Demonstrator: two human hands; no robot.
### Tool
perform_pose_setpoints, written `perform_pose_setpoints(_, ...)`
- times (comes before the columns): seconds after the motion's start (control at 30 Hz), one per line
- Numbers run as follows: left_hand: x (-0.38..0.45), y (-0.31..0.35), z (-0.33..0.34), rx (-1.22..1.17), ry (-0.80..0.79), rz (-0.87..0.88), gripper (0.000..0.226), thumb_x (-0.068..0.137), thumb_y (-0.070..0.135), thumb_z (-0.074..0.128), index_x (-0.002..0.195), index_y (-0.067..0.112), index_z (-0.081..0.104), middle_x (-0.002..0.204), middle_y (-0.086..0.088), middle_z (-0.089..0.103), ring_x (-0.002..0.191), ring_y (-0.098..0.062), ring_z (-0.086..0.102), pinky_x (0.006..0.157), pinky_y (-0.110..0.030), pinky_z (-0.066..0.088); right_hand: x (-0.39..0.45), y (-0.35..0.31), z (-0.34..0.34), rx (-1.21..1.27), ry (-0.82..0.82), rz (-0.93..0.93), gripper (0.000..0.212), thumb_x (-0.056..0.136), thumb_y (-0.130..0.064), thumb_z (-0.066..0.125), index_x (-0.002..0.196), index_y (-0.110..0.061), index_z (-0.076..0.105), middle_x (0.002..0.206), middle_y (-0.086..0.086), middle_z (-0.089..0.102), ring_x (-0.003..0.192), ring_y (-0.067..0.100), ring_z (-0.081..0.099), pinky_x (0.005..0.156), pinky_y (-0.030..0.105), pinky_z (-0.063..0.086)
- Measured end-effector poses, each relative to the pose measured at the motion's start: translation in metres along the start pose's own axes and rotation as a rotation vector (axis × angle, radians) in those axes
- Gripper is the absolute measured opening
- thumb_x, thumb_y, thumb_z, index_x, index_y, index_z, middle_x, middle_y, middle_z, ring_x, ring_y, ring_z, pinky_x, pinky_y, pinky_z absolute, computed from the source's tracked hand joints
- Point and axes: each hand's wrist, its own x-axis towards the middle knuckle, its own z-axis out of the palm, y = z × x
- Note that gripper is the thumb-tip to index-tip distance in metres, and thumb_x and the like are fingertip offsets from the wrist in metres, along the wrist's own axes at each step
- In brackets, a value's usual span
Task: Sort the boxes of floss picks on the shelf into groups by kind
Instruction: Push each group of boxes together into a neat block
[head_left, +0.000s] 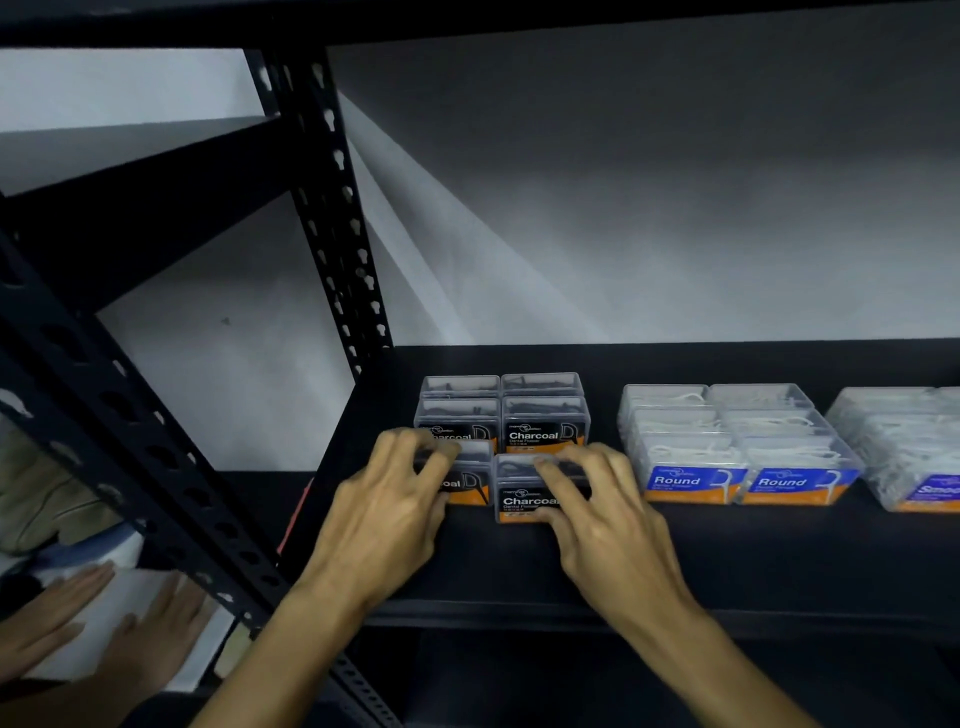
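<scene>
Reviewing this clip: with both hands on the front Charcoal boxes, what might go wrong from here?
1. The right hand grips a front Charcoal box that sits forward of its neighbour under the left hand; pushing unevenly may leave the row crooked.
2. Pushing back hard could shove the rear Charcoal boxes out of line.
3. The Round boxes stand close by; a sideways slip could bump them.

head cam | worn, faces forward and down | close over shelf (675, 561) | wall far behind | single view

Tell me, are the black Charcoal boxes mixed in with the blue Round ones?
No, the Charcoal boxes sit together, apart from the Round boxes.
</scene>
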Motion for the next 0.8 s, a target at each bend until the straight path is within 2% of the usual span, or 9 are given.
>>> perform_pose_setpoints(0.17, 0.008, 0.001, 0.007, -0.011, 0.007, -0.017, 0.058, 0.067, 0.016, 0.085, 0.119, 0.014, 0.061, 0.115, -0.006, 0.055, 0.101, -0.017, 0.052, 0.038, -0.02, 0.041, 0.003, 0.001, 0.007, -0.025, 0.006, 0.049, 0.048, 0.068, -0.013, 0.083, 0.112, -0.01, 0.066, 0.113, 0.006, 0.06, 0.111, 0.022, 0.047, 0.055, 0.025, 0.054)
perform_pose_setpoints(0.37, 0.012, 0.0, 0.011, -0.039, 0.008, -0.024, 0.058, 0.068, 0.014, 0.084, 0.121, 0.014, 0.059, 0.118, -0.008, 0.055, 0.101, -0.022, 0.06, 0.039, -0.022, 0.045, 0.007, 0.004, 0.013, -0.008, -0.002, 0.085, 0.049, 0.068, -0.008, 0.082, 0.113, -0.01, 0.064, 0.115, 0.008, 0.059, 0.113, 0.023, 0.046, 0.061, 0.026, 0.056)
perform_pose_setpoints(0.67, 0.014, 0.0, 0.014, -0.046, 0.003, -0.037, 0.056, 0.071, 0.015, 0.082, 0.122, 0.014, 0.059, 0.119, -0.007, 0.054, 0.102, -0.019, 0.057, 0.041, -0.019, 0.04, 0.012, 0.009, 0.02, -0.003, -0.037, 0.138, 0.052, 0.069, -0.01, 0.08, 0.118, -0.012, 0.062, 0.124, 0.014, 0.052, 0.121, 0.026, 0.042, 0.063, 0.027, 0.056)
perform_pose_setpoints(0.8, 0.013, 0.0, 0.014, -0.045, 0.007, -0.04, 0.057, 0.072, 0.015, 0.082, 0.124, 0.014, 0.058, 0.12, -0.008, 0.054, 0.102, -0.02, 0.058, 0.041, -0.022, 0.046, 0.014, 0.008, 0.021, 0.016, -0.032, 0.147, 0.05, 0.073, -0.012, 0.078, 0.12, -0.01, 0.061, 0.127, 0.015, 0.051, 0.123, 0.028, 0.043, 0.068, 0.029, 0.058)
